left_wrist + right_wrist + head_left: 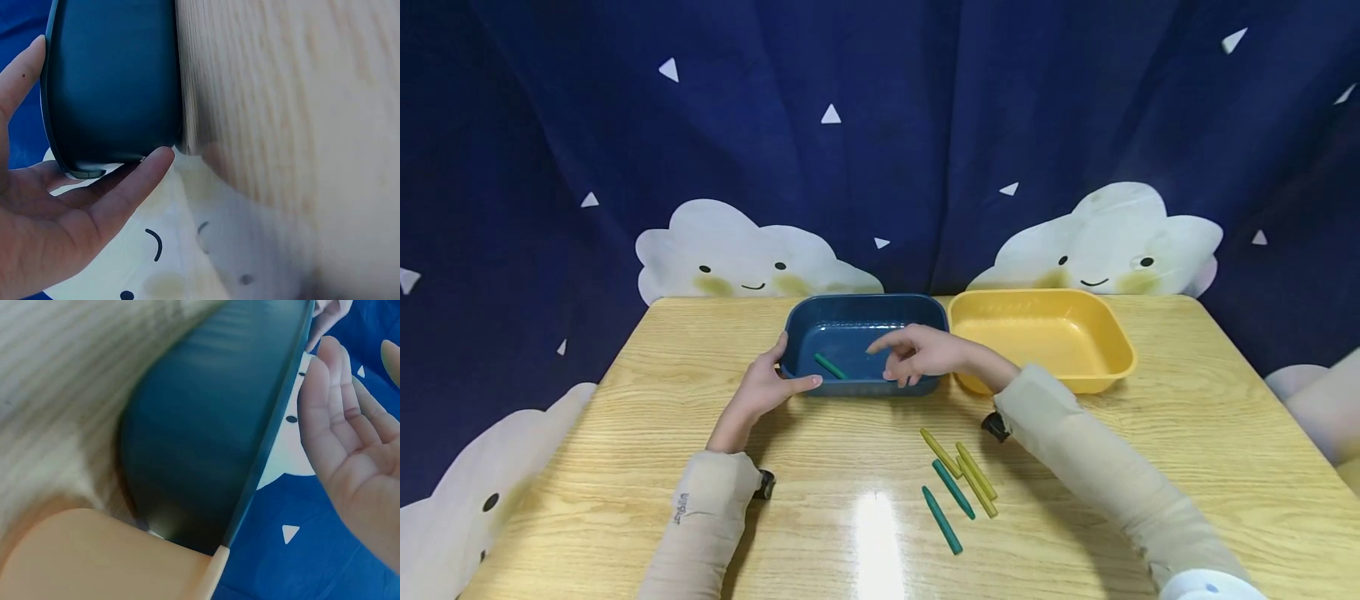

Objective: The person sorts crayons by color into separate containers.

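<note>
Crayons on wooden table, navy curtain behind

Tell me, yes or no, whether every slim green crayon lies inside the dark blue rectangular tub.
No, one green crayon lies in the blue tub, but two green crayons lie on the wooden table.

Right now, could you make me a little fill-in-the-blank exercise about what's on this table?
1. The blue tub holds one visible stick, coloured ____.
2. In the head view, the neighbouring tub to its right is ____.
3. Lying on the table, the yellow sticks number ____.
4. The green sticks beside them number ____.

Missing words: green; yellow; three; two.
</note>
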